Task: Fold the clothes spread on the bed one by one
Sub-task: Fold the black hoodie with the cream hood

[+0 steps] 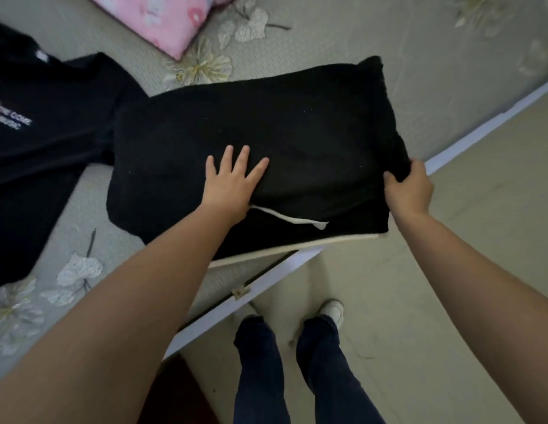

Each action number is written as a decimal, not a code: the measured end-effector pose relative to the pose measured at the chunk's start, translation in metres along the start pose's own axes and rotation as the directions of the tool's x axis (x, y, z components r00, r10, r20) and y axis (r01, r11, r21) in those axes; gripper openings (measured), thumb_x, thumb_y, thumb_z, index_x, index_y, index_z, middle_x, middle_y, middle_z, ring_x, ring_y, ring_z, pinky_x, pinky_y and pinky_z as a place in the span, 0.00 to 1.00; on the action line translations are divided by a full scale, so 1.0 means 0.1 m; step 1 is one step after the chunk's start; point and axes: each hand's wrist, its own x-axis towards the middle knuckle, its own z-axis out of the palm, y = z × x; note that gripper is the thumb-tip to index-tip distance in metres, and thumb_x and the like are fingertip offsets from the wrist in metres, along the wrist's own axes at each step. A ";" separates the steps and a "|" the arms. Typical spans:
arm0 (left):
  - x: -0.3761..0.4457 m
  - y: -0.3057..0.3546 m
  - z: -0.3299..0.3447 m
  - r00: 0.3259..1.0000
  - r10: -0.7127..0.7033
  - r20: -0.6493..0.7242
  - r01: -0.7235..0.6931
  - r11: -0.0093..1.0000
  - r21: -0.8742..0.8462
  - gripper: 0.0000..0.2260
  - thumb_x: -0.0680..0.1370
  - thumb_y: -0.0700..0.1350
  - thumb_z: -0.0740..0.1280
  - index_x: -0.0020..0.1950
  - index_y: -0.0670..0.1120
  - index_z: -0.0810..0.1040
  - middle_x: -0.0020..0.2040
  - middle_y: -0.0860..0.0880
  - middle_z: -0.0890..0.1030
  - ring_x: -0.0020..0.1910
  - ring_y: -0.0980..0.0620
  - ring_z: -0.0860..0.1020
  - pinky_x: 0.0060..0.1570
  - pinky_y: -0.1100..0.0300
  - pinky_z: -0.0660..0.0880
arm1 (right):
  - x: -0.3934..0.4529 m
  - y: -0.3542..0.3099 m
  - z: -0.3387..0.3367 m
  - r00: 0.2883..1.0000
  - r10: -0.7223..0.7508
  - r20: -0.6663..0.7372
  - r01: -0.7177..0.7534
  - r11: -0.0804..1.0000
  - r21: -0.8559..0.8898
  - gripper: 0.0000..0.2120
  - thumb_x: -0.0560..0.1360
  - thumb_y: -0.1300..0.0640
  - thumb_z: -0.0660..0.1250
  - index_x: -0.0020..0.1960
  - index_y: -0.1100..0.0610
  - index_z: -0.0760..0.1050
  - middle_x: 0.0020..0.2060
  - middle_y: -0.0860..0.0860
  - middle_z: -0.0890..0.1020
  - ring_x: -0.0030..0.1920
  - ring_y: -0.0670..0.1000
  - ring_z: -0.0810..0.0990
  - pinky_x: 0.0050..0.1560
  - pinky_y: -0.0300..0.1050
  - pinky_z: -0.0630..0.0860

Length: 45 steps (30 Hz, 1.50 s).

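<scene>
— What are we seeing the left hand (233,182) doing?

— We are watching it lying flat on the black fleece garment (251,142), fingers straight and spread, palm pressing down on the cloth just above a white drawstring (292,218). It is gripping nothing.

— And the right hand (408,186)?

— We are seeing it pinching the garment's right corner, thumb on top and fingers curling under the fabric, right at the bed's (419,71) near edge.

— Where is the garment sitting?

— We are finding it lying folded into a thick rectangle along the near edge of the bed, its cream-coloured hem slightly overhanging that edge. A black printed T-shirt (37,123) is lying spread out towards the bed's left side, its sleeve touching the folded piece. A pink cushion (171,19) is resting near the far edge.

— Anything below?

— We are looking down at the person's dark trousers (297,362) over the floor.
</scene>
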 end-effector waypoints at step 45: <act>-0.35 -0.06 -2.69 0.669 0.407 -0.622 -0.273 0.913 0.304 0.24 0.40 0.33 0.79 0.34 0.36 0.80 0.27 0.44 0.79 0.22 0.48 0.77 0.17 0.66 0.67 | -0.30 -1.65 -1.68 0.743 -0.666 0.070 0.536 0.529 -0.658 0.22 0.52 0.70 0.75 0.46 0.68 0.77 0.37 0.62 0.81 0.35 0.60 0.80 0.36 0.45 0.77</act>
